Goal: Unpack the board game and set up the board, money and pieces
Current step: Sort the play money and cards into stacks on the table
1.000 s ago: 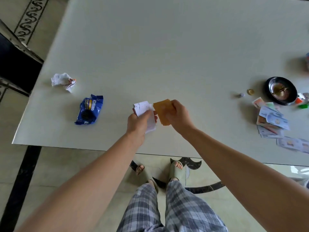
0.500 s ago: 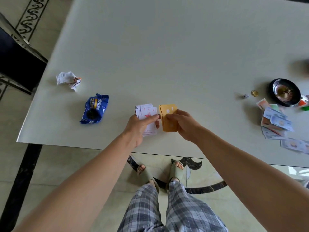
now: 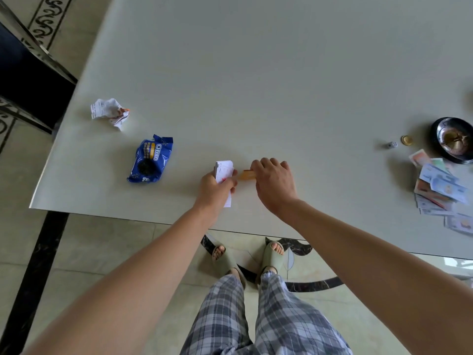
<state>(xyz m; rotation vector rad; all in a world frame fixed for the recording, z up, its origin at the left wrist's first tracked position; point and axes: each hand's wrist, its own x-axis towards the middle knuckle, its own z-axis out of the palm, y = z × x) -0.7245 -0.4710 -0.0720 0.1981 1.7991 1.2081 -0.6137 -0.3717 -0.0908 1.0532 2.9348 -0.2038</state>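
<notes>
Head view: left grip curled round white card stack; right grip just beside, pinching orange cards, apparently low over bench, long axis left-right.

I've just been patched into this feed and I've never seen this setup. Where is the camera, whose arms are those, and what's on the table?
There is no machine here. The arms belong to a person, and the one camera sits on that person's head, looking forward and down, so you see their arms, legs and feet from above.

The left hand grips a stack of white cards. The right hand, palm down, holds a smaller stack of orange cards close to the table.

On the left of the table lie a blue Oreo packet and a crumpled paper. On the right are a die, a gold token, a dark round dish and a loose heap of play money. No game board is in view.
</notes>
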